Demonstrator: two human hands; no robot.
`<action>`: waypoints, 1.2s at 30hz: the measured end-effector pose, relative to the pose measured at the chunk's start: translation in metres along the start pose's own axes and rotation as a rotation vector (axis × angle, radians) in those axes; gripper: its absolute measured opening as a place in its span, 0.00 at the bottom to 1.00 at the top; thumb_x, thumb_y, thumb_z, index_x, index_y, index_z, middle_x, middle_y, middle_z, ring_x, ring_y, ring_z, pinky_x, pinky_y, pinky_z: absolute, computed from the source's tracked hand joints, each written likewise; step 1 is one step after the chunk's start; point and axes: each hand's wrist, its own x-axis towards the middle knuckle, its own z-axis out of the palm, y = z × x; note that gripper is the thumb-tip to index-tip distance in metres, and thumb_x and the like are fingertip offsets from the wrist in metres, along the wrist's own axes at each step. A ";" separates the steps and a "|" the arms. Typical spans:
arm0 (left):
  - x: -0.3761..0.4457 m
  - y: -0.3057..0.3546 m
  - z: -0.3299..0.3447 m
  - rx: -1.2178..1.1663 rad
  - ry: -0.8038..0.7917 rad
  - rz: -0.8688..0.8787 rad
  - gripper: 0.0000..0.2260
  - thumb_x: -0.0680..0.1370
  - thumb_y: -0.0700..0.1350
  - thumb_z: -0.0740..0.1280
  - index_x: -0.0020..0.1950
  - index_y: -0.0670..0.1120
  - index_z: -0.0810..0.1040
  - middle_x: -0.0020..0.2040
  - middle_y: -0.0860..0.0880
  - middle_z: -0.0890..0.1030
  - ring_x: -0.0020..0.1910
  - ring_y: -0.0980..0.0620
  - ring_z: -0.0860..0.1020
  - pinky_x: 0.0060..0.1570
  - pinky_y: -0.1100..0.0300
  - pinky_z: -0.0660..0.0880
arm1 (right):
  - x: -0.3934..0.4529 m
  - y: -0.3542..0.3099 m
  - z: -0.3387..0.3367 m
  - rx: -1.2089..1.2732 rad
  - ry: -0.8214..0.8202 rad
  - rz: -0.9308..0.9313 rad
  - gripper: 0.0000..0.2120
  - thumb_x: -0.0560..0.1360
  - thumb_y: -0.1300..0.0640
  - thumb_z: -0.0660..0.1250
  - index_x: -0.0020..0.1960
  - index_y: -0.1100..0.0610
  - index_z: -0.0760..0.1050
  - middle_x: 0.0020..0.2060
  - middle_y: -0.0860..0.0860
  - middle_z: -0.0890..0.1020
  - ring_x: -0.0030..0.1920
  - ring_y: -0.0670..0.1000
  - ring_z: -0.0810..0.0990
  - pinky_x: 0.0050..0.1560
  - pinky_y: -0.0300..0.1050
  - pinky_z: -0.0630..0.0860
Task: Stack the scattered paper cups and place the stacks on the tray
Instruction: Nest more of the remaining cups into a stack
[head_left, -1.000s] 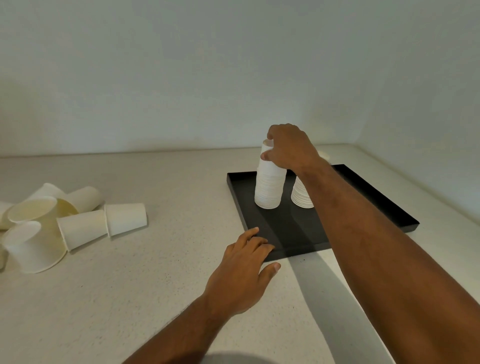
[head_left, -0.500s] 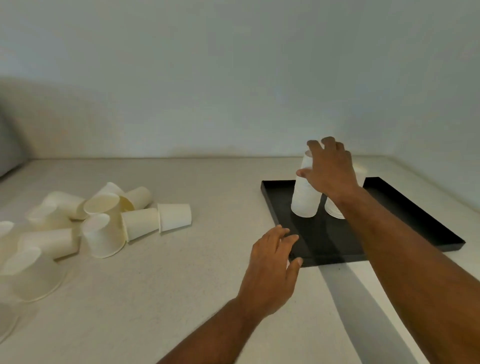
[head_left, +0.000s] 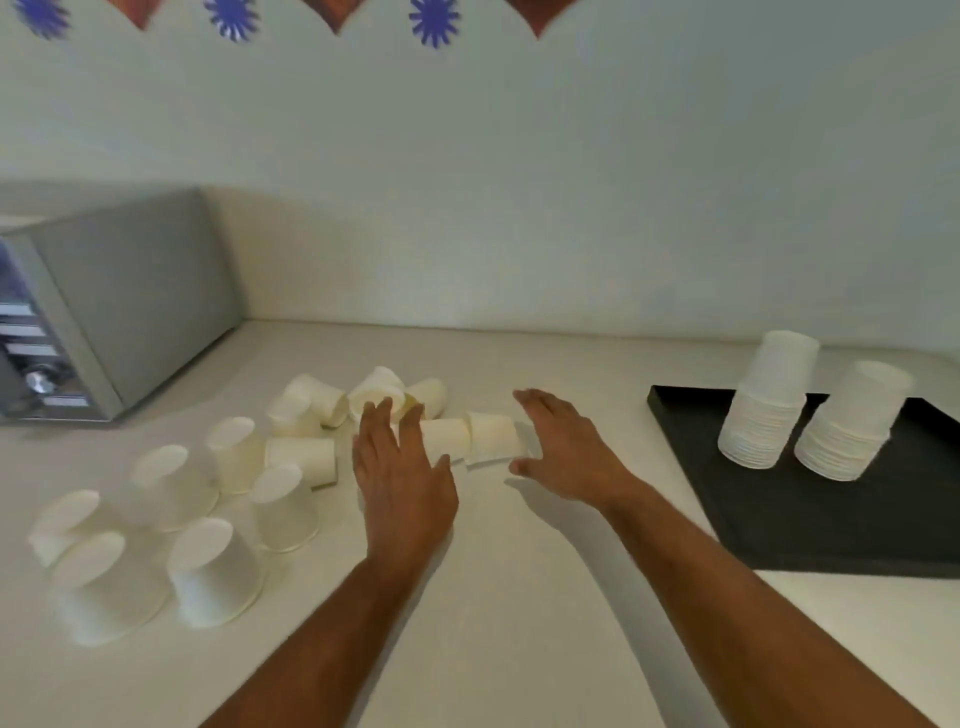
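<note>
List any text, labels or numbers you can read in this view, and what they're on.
Nothing is readable.
Appliance control panel: pale label strips beside a knob, too blurred to read.
Scattered paper cups and both cup stacks on the black tray: plain, no print.
Wall decorations: shapes only, no lettering.

Soft, even, dim-ish light with no glare. Faint shadows under both forearms. Motion blur smears the scattered cups and wall decorations; wide-angle bending at the edges.
</note>
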 end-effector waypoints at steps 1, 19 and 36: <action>0.007 -0.009 -0.004 0.072 -0.046 -0.006 0.30 0.73 0.45 0.75 0.72 0.44 0.68 0.75 0.40 0.65 0.77 0.37 0.57 0.75 0.40 0.56 | 0.006 -0.009 0.008 0.003 -0.004 -0.002 0.48 0.70 0.45 0.76 0.80 0.51 0.53 0.78 0.51 0.60 0.76 0.53 0.59 0.73 0.53 0.62; 0.031 -0.055 -0.012 0.136 -0.320 0.136 0.28 0.70 0.49 0.79 0.69 0.51 0.76 0.69 0.45 0.70 0.69 0.42 0.67 0.68 0.45 0.66 | 0.023 -0.052 0.042 0.131 -0.118 -0.022 0.34 0.66 0.48 0.77 0.69 0.46 0.69 0.57 0.50 0.74 0.56 0.51 0.74 0.56 0.50 0.76; 0.006 -0.050 -0.049 -0.075 -0.352 0.195 0.29 0.77 0.37 0.71 0.76 0.49 0.66 0.73 0.48 0.70 0.70 0.48 0.69 0.70 0.55 0.67 | -0.055 -0.081 0.067 0.775 0.169 0.232 0.30 0.65 0.41 0.77 0.62 0.35 0.67 0.58 0.37 0.76 0.58 0.43 0.78 0.54 0.40 0.79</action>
